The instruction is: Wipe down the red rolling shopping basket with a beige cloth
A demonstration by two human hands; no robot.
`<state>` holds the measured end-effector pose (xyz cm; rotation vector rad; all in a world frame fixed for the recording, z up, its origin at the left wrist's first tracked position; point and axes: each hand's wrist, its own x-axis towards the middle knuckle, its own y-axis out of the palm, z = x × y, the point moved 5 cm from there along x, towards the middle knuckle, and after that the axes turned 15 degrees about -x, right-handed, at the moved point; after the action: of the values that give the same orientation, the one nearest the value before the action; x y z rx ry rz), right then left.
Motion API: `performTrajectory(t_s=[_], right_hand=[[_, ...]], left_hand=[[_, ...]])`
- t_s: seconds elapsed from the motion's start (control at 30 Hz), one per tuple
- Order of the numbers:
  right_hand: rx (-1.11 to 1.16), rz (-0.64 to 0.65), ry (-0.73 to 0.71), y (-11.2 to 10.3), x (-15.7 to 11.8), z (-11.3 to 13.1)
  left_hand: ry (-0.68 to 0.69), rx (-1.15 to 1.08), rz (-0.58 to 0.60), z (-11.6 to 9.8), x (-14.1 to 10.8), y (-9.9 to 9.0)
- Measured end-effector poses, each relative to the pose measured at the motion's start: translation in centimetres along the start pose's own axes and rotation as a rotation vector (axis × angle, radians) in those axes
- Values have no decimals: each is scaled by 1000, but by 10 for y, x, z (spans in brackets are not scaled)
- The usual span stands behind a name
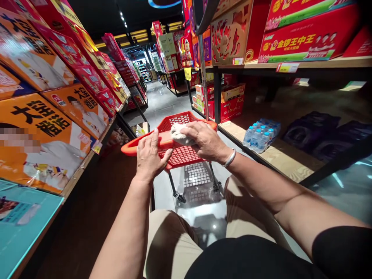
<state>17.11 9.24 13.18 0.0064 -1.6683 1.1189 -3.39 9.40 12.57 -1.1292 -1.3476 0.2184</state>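
Observation:
A red-orange shopping cart (pixel 187 155) with a mesh basket stands in front of me. Across its near side runs the handle (pixel 165 138). My left hand (pixel 151 157) lies over the handle's left part, fingers stretched out and thumb apart. In my right hand (pixel 207 140) is a crumpled whitish cloth (pixel 180 133), pressed onto the handle just right of its middle. The fingers of that hand bend over the cloth and hide part of it. A silvery bangle (pixel 230 158) circles the right wrist.
Stacked orange cartons (pixel 37 135) line a shelf close on the left. Red boxes (pixel 299 44) fill the right shelf, above a pack of water bottles (pixel 260 135) on its low board. An upright pole (pixel 202 77) rises at the cart's right side. The tiled aisle (pixel 158 93) stretches ahead.

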Motion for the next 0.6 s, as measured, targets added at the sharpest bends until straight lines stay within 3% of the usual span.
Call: performTrajectory(t_s=[0.13,0.27,0.33,0.5,0.6], right_hand=[[109,-143,93,-23,-11,-45],[209,-190,332,-22,-24,-73],[287,-193,330,-13,-26,-66],[313,-262,41,-5,-20,-19],[423,-232,-96,1,-23,-10]], left_hand=[[26,-24,29,25,0,-6],[-7,6,48,24,3,-11],[-16,41,74,10,6,-9],[168,38,157,-42,9,10],[160,42,111,-49,5,14]])
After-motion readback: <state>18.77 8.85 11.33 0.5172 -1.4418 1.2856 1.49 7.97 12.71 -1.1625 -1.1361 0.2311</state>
